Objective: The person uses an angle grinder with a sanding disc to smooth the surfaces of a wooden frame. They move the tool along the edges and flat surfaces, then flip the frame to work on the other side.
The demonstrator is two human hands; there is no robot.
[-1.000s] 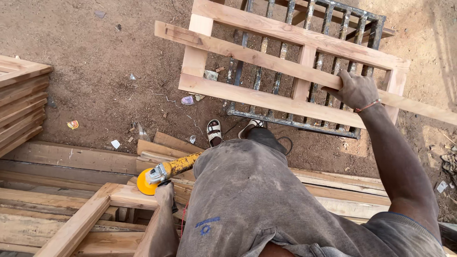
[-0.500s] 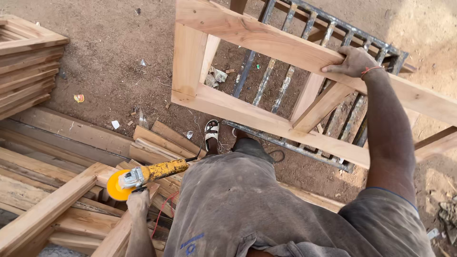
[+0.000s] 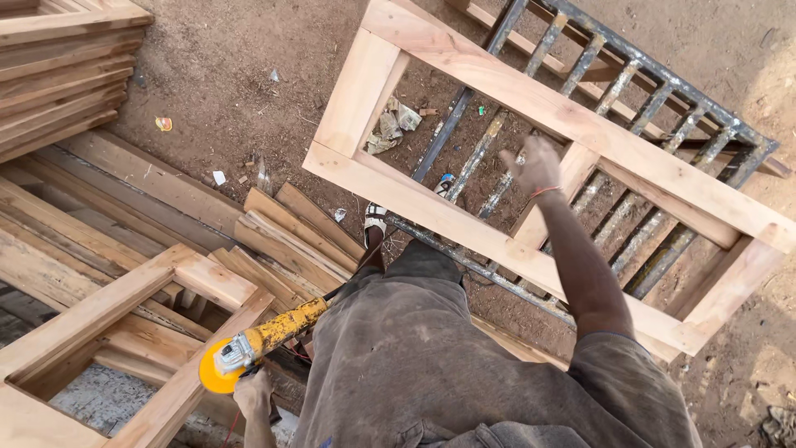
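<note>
My right hand (image 3: 535, 166) hovers with fingers spread just above a pale wooden frame (image 3: 431, 203), holding nothing. The frame lies slanted over a rusty metal grille (image 3: 663, 91) on the dirt. At my left side, my left hand (image 3: 253, 396) grips a yellow angle grinder (image 3: 269, 336) near its head. Its yellow disc guard points down towards another wooden frame (image 3: 124, 307) at the lower left. My grey, dusty clothing fills the bottom centre.
A stack of planks (image 3: 58, 75) sits at the top left. Loose boards (image 3: 282, 232) lie fanned beside my sandalled foot (image 3: 375, 220). Crumpled paper (image 3: 390, 124) and small litter dot the brown dirt ground (image 3: 249, 83).
My right hand has let go of the frame's upper rail and now hangs open above it. The frame has tipped away, lying flatter on the grille. My left hand still holds the grinder.
</note>
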